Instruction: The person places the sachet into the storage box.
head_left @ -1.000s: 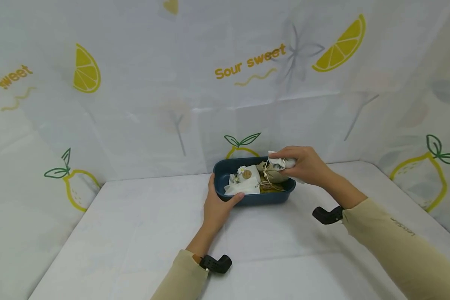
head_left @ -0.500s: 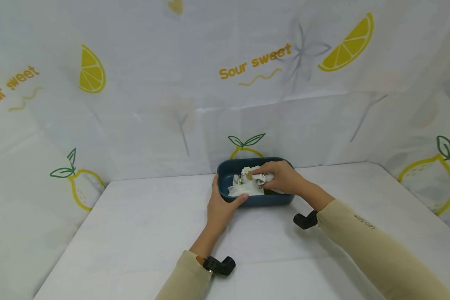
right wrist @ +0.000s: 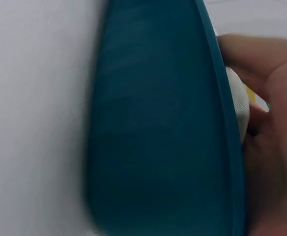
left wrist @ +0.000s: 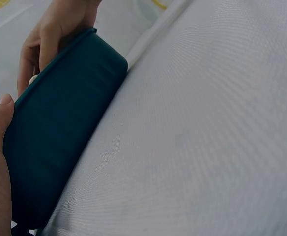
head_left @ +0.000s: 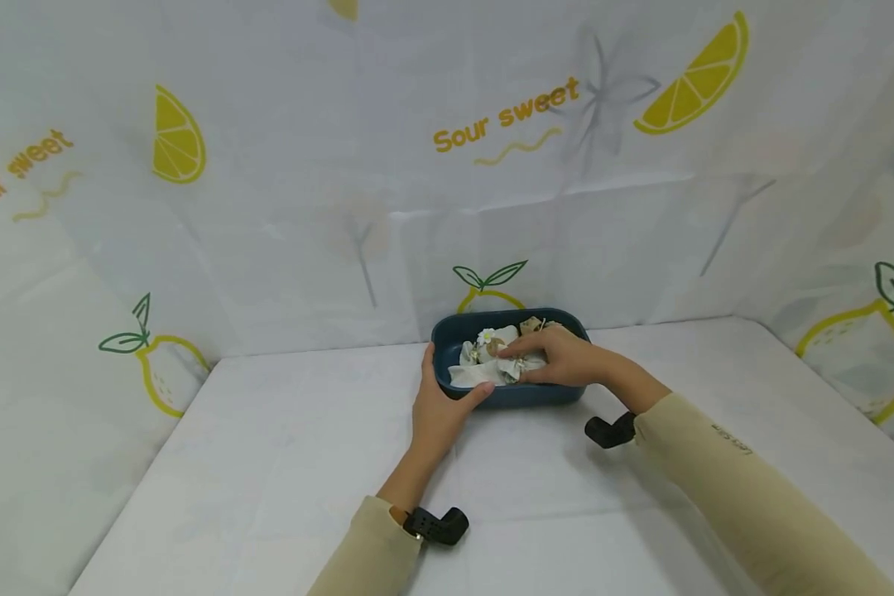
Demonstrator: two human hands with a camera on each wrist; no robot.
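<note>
A dark blue oblong bin [head_left: 536, 396] stands on the white-covered table, with several small cloth pouches inside. My left hand [head_left: 439, 418] grips the bin's left end, its thumb over the front rim. My right hand [head_left: 566, 358] reaches over the bin's right part and holds a white patterned drawstring pouch [head_left: 514, 367] between thumb and fingers, low among the others. A white pouch with a small flower [head_left: 486, 336] lies left of those fingertips. In the right wrist view, the bin's wall [right wrist: 158, 118] hides most of the pale pouch [right wrist: 239, 101] by the fingers.
Behind the right hand, a beige pouch [head_left: 531, 324] shows at the bin's back right. The bin stands near the table's back edge, close to a hanging white sheet [head_left: 305, 207] printed with lemons. White cloth [head_left: 290, 463] covers the table.
My right hand has carried the white patterned pouch from above the bin's right end leftward and down into it. Lately the beige pouch behind has come into view. The left hand keeps its grip.
</note>
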